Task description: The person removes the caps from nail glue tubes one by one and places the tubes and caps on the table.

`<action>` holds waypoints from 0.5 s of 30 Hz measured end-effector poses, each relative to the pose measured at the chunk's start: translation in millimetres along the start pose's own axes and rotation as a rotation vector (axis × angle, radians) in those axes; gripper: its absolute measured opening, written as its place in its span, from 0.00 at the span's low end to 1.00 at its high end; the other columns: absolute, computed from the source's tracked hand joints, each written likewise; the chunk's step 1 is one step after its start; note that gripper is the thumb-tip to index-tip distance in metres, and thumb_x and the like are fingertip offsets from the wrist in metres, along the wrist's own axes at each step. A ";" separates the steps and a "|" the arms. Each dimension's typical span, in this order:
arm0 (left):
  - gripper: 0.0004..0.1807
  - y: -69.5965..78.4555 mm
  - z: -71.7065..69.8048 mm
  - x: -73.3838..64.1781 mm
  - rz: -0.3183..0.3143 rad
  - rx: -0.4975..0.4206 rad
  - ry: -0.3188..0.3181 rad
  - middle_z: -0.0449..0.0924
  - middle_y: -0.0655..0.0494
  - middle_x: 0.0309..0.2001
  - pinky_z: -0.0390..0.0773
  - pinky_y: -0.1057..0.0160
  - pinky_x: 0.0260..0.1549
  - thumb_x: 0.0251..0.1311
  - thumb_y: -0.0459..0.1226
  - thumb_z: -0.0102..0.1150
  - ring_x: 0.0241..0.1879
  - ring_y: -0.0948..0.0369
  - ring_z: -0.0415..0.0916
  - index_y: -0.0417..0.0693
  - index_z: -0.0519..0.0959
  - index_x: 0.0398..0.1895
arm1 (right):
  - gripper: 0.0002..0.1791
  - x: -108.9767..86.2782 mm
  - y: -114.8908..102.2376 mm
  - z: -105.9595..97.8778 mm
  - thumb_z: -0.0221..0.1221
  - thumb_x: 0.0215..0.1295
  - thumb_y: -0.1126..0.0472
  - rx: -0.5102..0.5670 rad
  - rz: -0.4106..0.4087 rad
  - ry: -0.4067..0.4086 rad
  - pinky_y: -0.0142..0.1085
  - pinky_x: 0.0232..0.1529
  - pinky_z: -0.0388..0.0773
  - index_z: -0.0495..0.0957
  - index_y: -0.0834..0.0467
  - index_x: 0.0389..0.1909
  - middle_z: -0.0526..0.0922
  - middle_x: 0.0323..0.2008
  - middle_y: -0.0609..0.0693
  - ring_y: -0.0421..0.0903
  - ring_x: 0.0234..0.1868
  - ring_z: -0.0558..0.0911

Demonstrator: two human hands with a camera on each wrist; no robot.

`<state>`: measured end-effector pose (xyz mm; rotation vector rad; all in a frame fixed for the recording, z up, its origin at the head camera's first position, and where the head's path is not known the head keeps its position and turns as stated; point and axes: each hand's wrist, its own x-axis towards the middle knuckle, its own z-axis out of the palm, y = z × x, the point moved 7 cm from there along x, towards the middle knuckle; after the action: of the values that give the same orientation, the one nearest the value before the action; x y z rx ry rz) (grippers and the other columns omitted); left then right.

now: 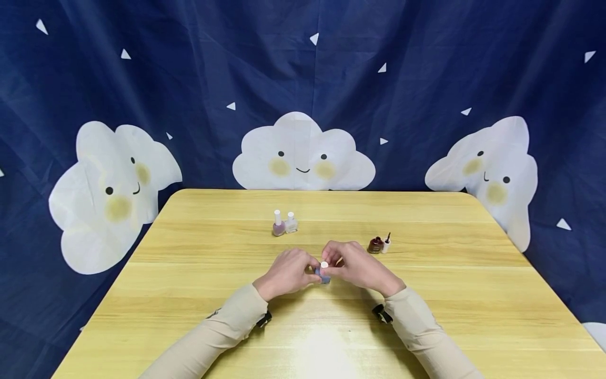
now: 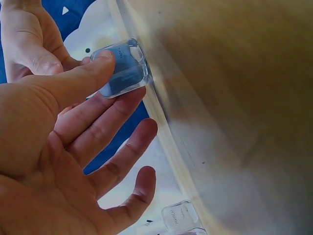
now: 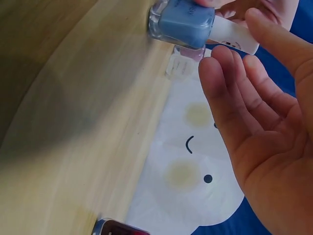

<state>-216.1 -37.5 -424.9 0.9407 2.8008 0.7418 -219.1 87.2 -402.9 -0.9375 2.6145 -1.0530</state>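
Near the middle of the wooden table, my left hand (image 1: 290, 270) pinches a blue nail polish bottle (image 3: 183, 23) between thumb and fingers. The bottle's clear base faces the table, and its white cap (image 3: 234, 36) is on top. My right hand (image 1: 354, 267) is at that cap, thumb on one side and fingertips on the other. In the left wrist view, the left thumb lies flat across the blue glass (image 2: 124, 71), while the ring and little fingers stick out loosely. Much of the cap is hidden there behind the left hand.
Farther back stand a lilac nail polish bottle (image 1: 278, 228) and a clear nail polish bottle (image 1: 291, 226), side by side with white caps on. To the right is an uncapped dark red bottle (image 1: 375, 246); its white cap (image 1: 386, 246) stands beside it, brush pointing up.
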 end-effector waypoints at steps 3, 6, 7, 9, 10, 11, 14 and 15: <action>0.05 -0.2 0.1 0.2 -0.008 0.007 0.002 0.81 0.69 0.26 0.61 0.69 0.25 0.57 0.43 0.75 0.21 0.68 0.60 0.58 0.90 0.37 | 0.11 0.1 2.0 -0.1 0.72 0.63 0.56 0.006 0.010 0.011 0.32 0.37 0.80 0.78 0.51 0.38 0.85 0.31 0.39 0.37 0.34 0.83; 0.07 -1.0 0.4 0.4 -0.017 0.017 0.004 0.82 0.69 0.28 0.61 0.69 0.25 0.57 0.44 0.75 0.21 0.69 0.60 0.58 0.90 0.38 | 0.11 0.6 2.6 0.5 0.72 0.62 0.54 0.001 0.010 0.017 0.32 0.35 0.80 0.78 0.51 0.35 0.84 0.30 0.38 0.37 0.32 0.83; 0.07 -1.3 0.5 0.5 -0.018 0.019 0.005 0.83 0.70 0.28 0.61 0.69 0.25 0.57 0.44 0.75 0.21 0.69 0.60 0.59 0.90 0.39 | 0.11 0.7 2.8 0.8 0.72 0.62 0.54 0.001 0.008 0.018 0.32 0.35 0.80 0.78 0.50 0.34 0.84 0.30 0.38 0.37 0.32 0.82; 0.07 -1.8 0.7 0.7 -0.022 0.021 0.006 0.83 0.70 0.29 0.61 0.69 0.25 0.57 0.44 0.75 0.21 0.69 0.60 0.59 0.90 0.39 | 0.10 0.9 2.7 0.7 0.72 0.63 0.55 -0.003 0.009 0.020 0.32 0.34 0.80 0.78 0.50 0.33 0.84 0.29 0.38 0.37 0.31 0.82; 0.07 -1.8 0.7 0.9 -0.021 0.021 0.007 0.83 0.69 0.30 0.60 0.69 0.24 0.57 0.45 0.75 0.21 0.69 0.59 0.59 0.90 0.39 | 0.09 0.9 2.5 0.7 0.71 0.63 0.55 -0.005 0.011 0.021 0.32 0.34 0.80 0.79 0.50 0.32 0.84 0.29 0.38 0.37 0.31 0.82; 0.07 -1.8 0.7 1.0 -0.020 0.020 0.007 0.84 0.69 0.30 0.60 0.68 0.24 0.57 0.45 0.75 0.20 0.68 0.59 0.59 0.90 0.39 | 0.09 0.9 2.4 0.4 0.71 0.63 0.56 -0.007 0.013 0.023 0.32 0.34 0.80 0.79 0.49 0.32 0.83 0.28 0.38 0.37 0.31 0.82; 0.07 -1.4 0.5 1.2 -0.017 0.017 0.009 0.85 0.69 0.30 0.60 0.68 0.24 0.57 0.45 0.75 0.20 0.69 0.60 0.59 0.90 0.38 | 0.09 0.7 1.0 -0.6 0.71 0.63 0.56 -0.020 0.011 0.029 0.32 0.34 0.80 0.80 0.50 0.32 0.83 0.28 0.38 0.37 0.31 0.82; 0.07 -1.2 0.5 1.3 -0.015 0.017 0.009 0.85 0.69 0.30 0.61 0.69 0.24 0.57 0.45 0.75 0.20 0.69 0.60 0.59 0.90 0.38 | 0.08 0.7 0.9 -0.7 0.71 0.63 0.56 -0.024 0.011 0.030 0.32 0.33 0.79 0.80 0.49 0.32 0.83 0.28 0.38 0.37 0.31 0.82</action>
<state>-217.6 -37.4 -425.8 0.9206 2.8235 0.7229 -220.4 87.7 -402.9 -0.9185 2.6585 -1.0438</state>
